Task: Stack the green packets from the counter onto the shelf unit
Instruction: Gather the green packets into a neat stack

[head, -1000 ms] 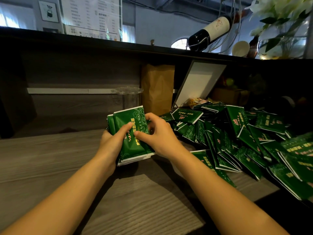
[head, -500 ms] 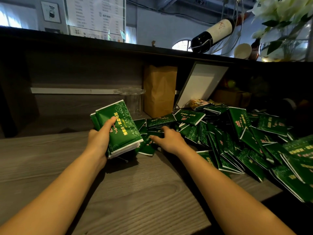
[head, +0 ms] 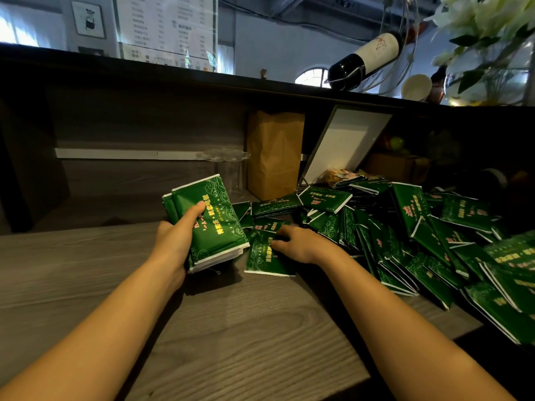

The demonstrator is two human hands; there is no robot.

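Above the grey wooden counter point(head: 231, 342), the left hand point(head: 176, 244) grips a bundle of green packets point(head: 214, 227), thumb laid across its face, the bundle tilting up toward the hand's 1 o'clock. The right hand point(head: 302, 246) lays its fingertips on a single packet point(head: 265, 260) at its 8 o'clock; whether they pinch it cannot be told. The heap of packets point(head: 405, 227) sprawls from its 12 to its 4 o'clock.

My left hand point(head: 173, 244) is holding a stack of packets point(head: 211, 227) just over the surface point(head: 231, 328). My right hand point(head: 301, 244) is resting beside it on one packet point(head: 260, 263) lying flat. The big pile point(head: 405, 233) is lying further right. A paper bag point(head: 275, 154) is standing behind, with a board point(head: 344, 143) leaning to its right.
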